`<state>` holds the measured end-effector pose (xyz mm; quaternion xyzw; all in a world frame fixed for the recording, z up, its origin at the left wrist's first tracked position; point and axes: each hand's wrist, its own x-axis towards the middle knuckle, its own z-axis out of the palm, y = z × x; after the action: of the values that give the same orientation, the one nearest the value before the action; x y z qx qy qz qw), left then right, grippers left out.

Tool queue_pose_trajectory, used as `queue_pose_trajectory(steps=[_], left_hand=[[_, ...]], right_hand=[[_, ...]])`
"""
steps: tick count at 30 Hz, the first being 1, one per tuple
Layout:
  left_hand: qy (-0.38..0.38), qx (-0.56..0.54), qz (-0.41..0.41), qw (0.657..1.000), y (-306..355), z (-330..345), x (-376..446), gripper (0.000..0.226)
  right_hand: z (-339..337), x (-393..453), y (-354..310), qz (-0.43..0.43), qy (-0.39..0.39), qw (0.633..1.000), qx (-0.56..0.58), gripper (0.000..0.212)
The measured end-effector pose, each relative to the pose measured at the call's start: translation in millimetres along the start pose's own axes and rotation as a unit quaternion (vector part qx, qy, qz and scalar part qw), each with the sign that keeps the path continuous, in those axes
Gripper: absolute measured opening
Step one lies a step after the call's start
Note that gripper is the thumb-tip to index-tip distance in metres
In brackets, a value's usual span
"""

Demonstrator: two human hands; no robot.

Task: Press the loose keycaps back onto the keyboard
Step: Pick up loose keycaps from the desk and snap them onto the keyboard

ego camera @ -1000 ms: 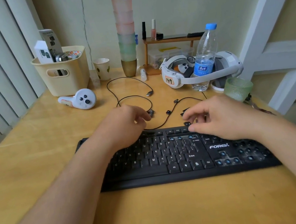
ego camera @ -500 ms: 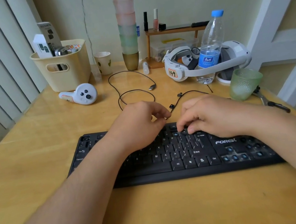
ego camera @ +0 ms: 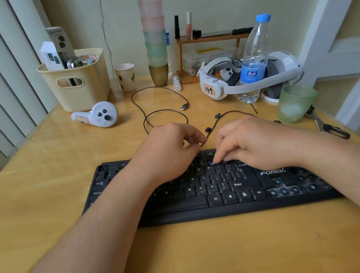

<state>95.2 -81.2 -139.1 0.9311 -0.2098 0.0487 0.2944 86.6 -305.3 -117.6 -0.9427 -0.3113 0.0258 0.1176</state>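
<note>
Keyboard (ego camera: 204, 192): black, lies across the near half of the bench (ego camera: 45, 200), under both my hands.
Change: since a second ago both hands have come in from the far edge onto the upper key rows; camera view has also tipped down a little.
Right hand (ego camera: 260, 141): fingers curled down, index tip on a bare blue switch post in the number row, just right of centre. I can't tell whether a cap sits under the fingertip.
Left hand (ego camera: 167, 151): thumb and index drawn together over the function row; looks like a pinch on something small, but I can't see what.
Meaning: I read this as seating a cap in the upper row, right hand pressing, left hand feeding or steadying.
Loose keycaps: one (ego camera: 207, 129) on the bench just beyond the hands, another (ego camera: 217, 115) farther back by the black cable (ego camera: 162, 112).
Left to do: arrow cluster and number pad at the right end show many bare blue posts, so I judge the job well short of done.
Basket (ego camera: 91, 93): cream, back left, holds upright cartons and small packets.
Green glass (ego camera: 296, 105): right of the keyboard, looks empty.
Water bottle (ego camera: 254, 62): stands inside the headset (ego camera: 220, 85) strap loop, a little water at the bottom.
Cup stack (ego camera: 153, 32): tall, nested, at the back wall.
</note>
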Motion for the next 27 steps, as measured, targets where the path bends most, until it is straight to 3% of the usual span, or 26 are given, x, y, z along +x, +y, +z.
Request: queue_pose_trajectory(steps=[7, 12, 27], left_hand=[[-0.002, 0.005, 0.005, 1.000, 1.8, 0.2, -1.2, 0.021], [-0.012, 0.015, 0.004, 1.000, 2.4, 3.6, -1.3, 0.019], [-0.019, 0.023, 0.013, 0.999, 4.8, 7.8, -1.0, 0.017]], right_hand=[[-3.3, 12.5, -6.8, 0.124, 0.062, 0.989, 0.044, 0.022], [-9.4, 20.3, -9.5, 0.185, 0.023, 0.980, 0.066, 0.024], [-13.8, 27.1, -20.0, 0.191, -0.041, 0.981, -0.004, 0.024]])
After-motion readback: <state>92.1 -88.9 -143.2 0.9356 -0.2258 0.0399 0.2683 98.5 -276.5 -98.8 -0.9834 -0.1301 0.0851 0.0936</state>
